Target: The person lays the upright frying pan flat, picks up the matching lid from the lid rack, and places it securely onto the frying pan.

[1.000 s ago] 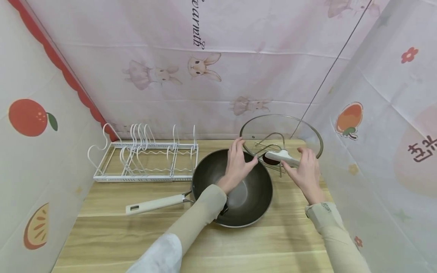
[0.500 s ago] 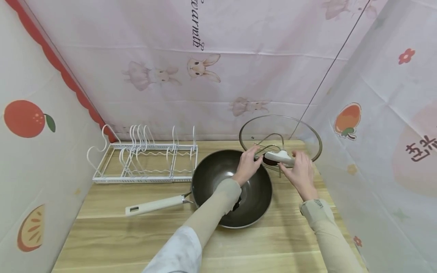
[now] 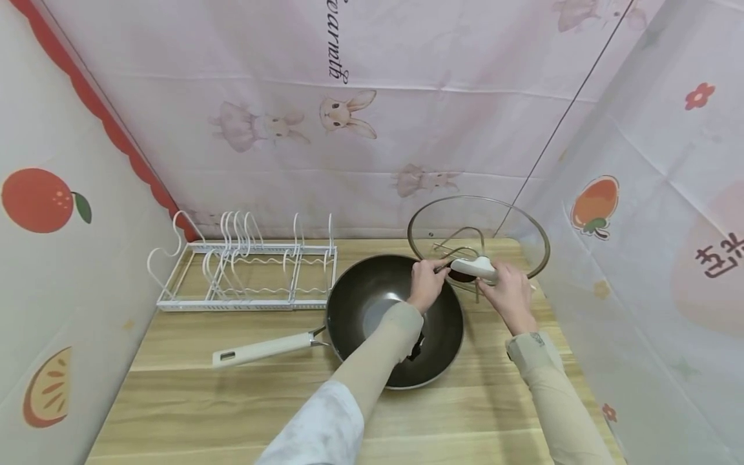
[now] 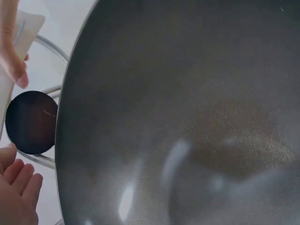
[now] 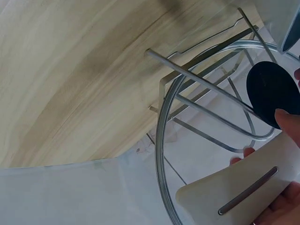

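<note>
A wok (image 3: 378, 310) with a pale handle lies on the wooden table. Behind its right side a glass lid (image 3: 546, 252) with a metal rim stands on edge in a metal wire stand (image 5: 206, 84). My right hand (image 3: 508, 294) grips the lid's white handle (image 5: 234, 192), thumb on one side and fingers on the other. A dark round disc (image 4: 32, 122) sits at the handle's base. My left hand (image 3: 427, 284) reaches across the wok, fingertips right at the disc's edge. I cannot tell whether the left fingers pinch anything.
A white wire rack (image 3: 250, 303) with upright loops stands at the back left of the table (image 3: 192, 407). The wok's handle (image 3: 264, 351) points left. Printed cloth walls (image 3: 279, 39) close in the back and both sides.
My left hand has moved right, from over the wok to the dark disc, and its fingers have drawn closer together. The right hand has shifted slightly left along the lid's handle.
</note>
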`<state>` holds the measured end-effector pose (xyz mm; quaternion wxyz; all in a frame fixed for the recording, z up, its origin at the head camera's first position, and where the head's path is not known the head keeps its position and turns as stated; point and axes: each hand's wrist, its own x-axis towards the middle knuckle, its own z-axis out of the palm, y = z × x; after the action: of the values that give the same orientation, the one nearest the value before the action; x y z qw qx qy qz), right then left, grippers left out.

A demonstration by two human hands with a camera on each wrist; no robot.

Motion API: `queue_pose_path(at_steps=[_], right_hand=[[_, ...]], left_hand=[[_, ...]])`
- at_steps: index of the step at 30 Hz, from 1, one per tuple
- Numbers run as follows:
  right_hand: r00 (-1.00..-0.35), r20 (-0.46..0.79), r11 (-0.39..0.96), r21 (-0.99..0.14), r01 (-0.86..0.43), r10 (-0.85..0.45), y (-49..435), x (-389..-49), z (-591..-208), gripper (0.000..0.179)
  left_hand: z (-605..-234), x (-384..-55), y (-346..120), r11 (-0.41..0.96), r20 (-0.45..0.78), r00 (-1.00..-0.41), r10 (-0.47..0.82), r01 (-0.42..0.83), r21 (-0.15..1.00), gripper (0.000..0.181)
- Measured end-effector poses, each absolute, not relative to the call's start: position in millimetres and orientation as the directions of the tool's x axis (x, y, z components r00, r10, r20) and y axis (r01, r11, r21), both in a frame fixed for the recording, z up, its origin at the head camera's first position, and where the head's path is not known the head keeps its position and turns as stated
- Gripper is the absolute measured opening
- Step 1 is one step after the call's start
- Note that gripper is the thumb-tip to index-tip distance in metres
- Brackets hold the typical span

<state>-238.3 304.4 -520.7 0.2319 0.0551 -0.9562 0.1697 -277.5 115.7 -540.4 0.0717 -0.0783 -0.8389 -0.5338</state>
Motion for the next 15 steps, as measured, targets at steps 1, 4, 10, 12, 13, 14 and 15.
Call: queue_pose_path(at_steps=[1, 4, 10, 12, 13, 14, 15], right_hand=[[-0.889, 0.457, 0.940, -0.290, -0.177, -0.027, 305, -239, -520, 0.045], [-0.901, 0.433, 0.950, -0.267, -0.160, -0.030, 308, -242, -520, 0.040], [-0.931, 0.360, 0.960, -0.235, -0.153, -0.060, 314, -247, -517, 0.041], [-0.939, 0.336, 0.962, -0.223, -0.157, -0.075, 316, -249, -516, 0.045], [-0.943, 0.323, 0.963, -0.218, -0.159, -0.083, 317, -250, -515, 0.046], [-0.948, 0.308, 0.964, -0.214, -0.157, -0.086, 318, -251, -514, 0.045], [-0.953, 0.290, 0.964, -0.212, -0.158, -0.092, 319, -252, -514, 0.043]], left_hand=[[-541, -278, 117, 0.419, 0.194, -0.980, 0.041, 0.193, 0.887, 0.020], [-541, -277, 119, 0.434, 0.179, -0.984, 0.018, 0.169, 0.885, 0.019], [-540, -276, 123, 0.438, 0.173, -0.985, 0.010, 0.160, 0.884, 0.018], [-539, -276, 124, 0.439, 0.170, -0.985, 0.005, 0.154, 0.885, 0.019], [-539, -275, 125, 0.438, 0.167, -0.986, 0.001, 0.151, 0.886, 0.019], [-539, -275, 126, 0.430, 0.166, -0.986, -0.002, 0.149, 0.890, 0.020], [-539, -275, 127, 0.422, 0.165, -0.986, -0.005, 0.147, 0.895, 0.021]])
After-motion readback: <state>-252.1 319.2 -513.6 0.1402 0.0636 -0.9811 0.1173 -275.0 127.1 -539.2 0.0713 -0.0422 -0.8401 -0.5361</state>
